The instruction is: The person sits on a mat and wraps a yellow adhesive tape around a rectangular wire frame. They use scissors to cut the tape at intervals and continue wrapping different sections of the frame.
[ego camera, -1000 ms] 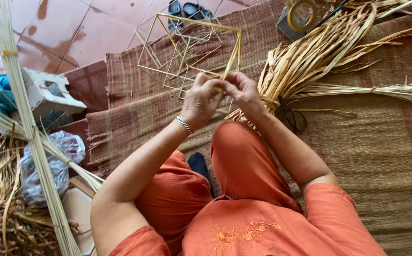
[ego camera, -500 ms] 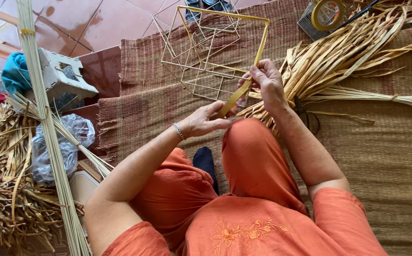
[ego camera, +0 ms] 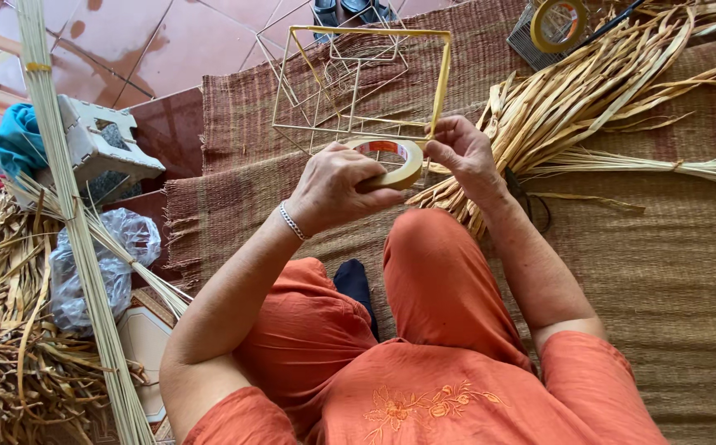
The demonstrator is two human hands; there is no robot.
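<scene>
My left hand grips a roll of yellowish tape, held a little above my knee. My right hand pinches the lower end of a wire frame where yellow tape is wound along its edge. The frame is box-shaped, made of thin rods, and rests tilted on the woven mat in front of me. A silver bracelet circles my left wrist. I sit cross-legged in orange clothes.
A bundle of dried straw-coloured leaves lies right of the frame. A second tape roll sits on a wire basket at top right. A white plastic stool, long reeds, a plastic bag and more dried leaves fill the left.
My left hand has picked up the tape roll and raised it toward the frame. My right hand stays at the frame's taped edge. The view has shifted slightly.
</scene>
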